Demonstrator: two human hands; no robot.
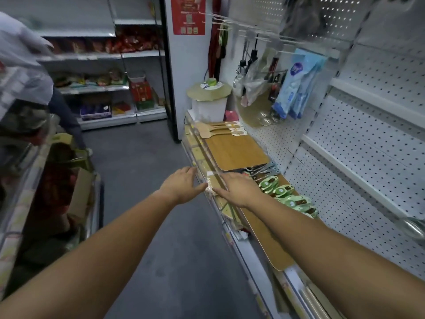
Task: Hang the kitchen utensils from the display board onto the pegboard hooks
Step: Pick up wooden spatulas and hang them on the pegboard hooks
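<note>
**Step in hand: lift the wrapped utensil from the shelf edge.**

1. Location. The wrapped utensil point(212, 184), in a clear sleeve, lies at the front lip of the shelf point(232, 229), just above picture centre, between both hands. The pegboard hooks point(241, 31) are well apart from it, at 1 o'clock and higher.

2. Hand state. The left hand point(181, 185) is spread, fingers near straight, thumb tip against the sleeve; no closed grip is visible. The right hand point(238, 189) shows its back, thumb towards the sleeve and fingertips hidden. Whether it holds the sleeve cannot be told.

3. Orientation. The long axis appears to run from 11 o'clock to 5 o'clock, parallel to the shelf lip. A white patch, probably the label, sits at the 11 o'clock end. The sleeve is blurred, so which end carries the hang hole is unclear.

4. Procedure. Pinch the utensil itself, not loose film, which is likely to slip. Confirm the hole end before lifting. Turn that end to 12 o'clock so the axis hangs vertical at the pegboard point(368, 157).

5. Caution. Lift clear of the wooden spatulas point(218, 131) at 12 o'clock and the green-labelled packs point(284, 192) at 3 o'clock.
</note>
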